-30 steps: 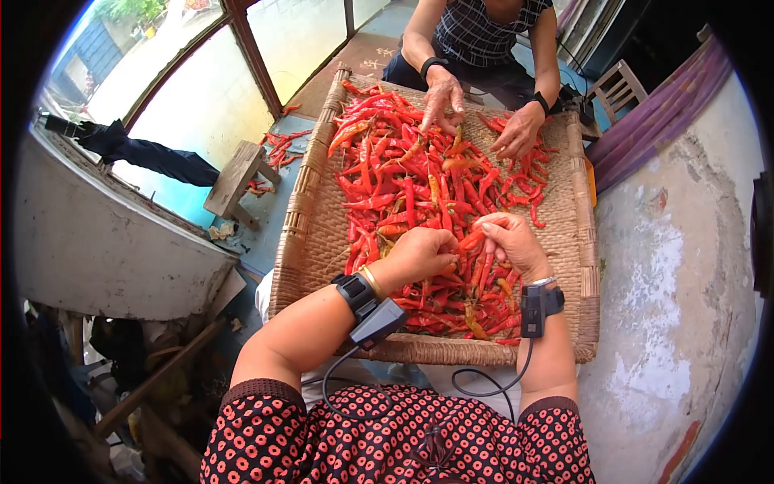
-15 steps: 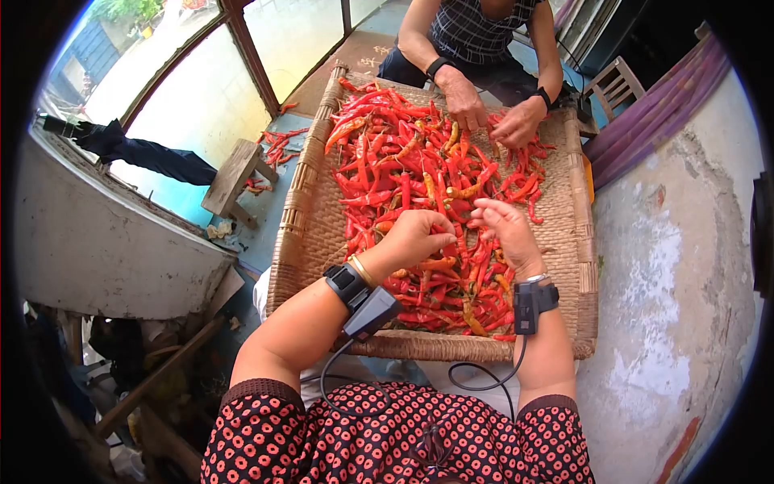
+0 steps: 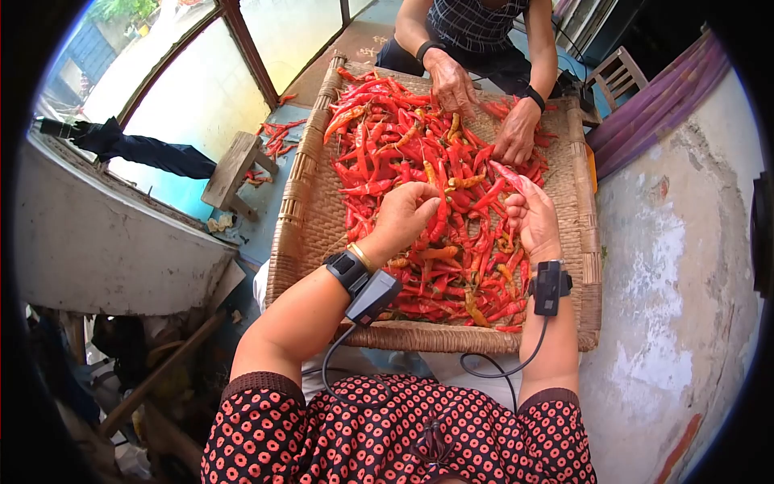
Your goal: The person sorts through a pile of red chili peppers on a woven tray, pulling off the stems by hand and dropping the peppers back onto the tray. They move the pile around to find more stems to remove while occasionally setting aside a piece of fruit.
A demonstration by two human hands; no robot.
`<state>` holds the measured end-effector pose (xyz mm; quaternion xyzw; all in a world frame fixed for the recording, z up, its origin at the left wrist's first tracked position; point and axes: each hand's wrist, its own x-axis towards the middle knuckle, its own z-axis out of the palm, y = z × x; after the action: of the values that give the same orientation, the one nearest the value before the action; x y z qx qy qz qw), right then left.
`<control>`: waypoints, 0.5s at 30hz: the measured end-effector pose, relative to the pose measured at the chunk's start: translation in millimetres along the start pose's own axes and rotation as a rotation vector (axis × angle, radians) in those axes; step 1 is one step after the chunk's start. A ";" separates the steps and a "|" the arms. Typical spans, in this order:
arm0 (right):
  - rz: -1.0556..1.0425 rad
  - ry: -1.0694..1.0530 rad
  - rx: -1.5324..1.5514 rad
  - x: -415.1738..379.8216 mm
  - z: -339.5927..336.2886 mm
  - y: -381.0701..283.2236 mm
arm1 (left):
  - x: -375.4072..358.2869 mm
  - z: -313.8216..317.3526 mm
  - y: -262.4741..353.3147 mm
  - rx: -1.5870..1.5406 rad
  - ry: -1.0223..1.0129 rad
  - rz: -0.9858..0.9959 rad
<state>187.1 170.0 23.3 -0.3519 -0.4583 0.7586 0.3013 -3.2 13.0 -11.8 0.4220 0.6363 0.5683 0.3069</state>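
Observation:
A heap of red chili peppers [image 3: 387,153], a few of them orange or yellowish, lies in a woven wicker tray [image 3: 310,234]. Above the near side of the heap, my right hand [image 3: 534,219] is closed on a red chili pepper [image 3: 509,174], which points up and to the left from the fingertips. My left hand [image 3: 403,216] hovers over the middle left of the heap, thumb and fingers drawn together. Whatever the left fingertips may pinch is too small or hidden to make out.
Across the tray, a co-worker's hands [image 3: 516,133] work among the peppers. More peppers [image 3: 278,141] lie on the floor by a small wooden stool [image 3: 230,173]. A folded dark umbrella [image 3: 153,151] leans at the left; a worn wall [image 3: 645,282] stands close on the right.
My right hand has moved right and now holds a chili pepper. My left hand has shifted slightly left and up. The co-worker's hands have moved apart.

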 end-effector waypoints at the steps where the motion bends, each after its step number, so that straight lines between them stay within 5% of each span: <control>1: 0.000 0.000 0.000 1.7 -4.2 3.2 | -1.8 -3.2 2.7 0.288 -0.009 0.090; 2: 0.013 0.122 -0.043 7.3 -8.7 9.1 | -0.6 -5.8 5.4 0.577 -0.014 0.186; 5: -0.015 0.310 -0.147 4.9 3.1 23.5 | -7.5 -5.0 -2.9 0.634 -0.026 0.319; 8: -0.154 0.041 -0.681 7.7 17.1 34.6 | -11.2 -5.0 3.9 0.682 -0.131 0.214; 11: -0.544 -0.179 -1.158 10.9 24.9 66.3 | -10.9 -3.4 3.0 0.694 -0.175 0.172; 15: -0.481 -0.253 -1.302 -5.6 49.9 59.3 | -8.1 -1.0 -8.6 0.554 -0.065 0.273</control>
<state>142.0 117.8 -12.5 -0.2587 -0.9155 0.2778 0.1332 -2.0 5.4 -20.8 0.5891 0.6943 0.3953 0.1212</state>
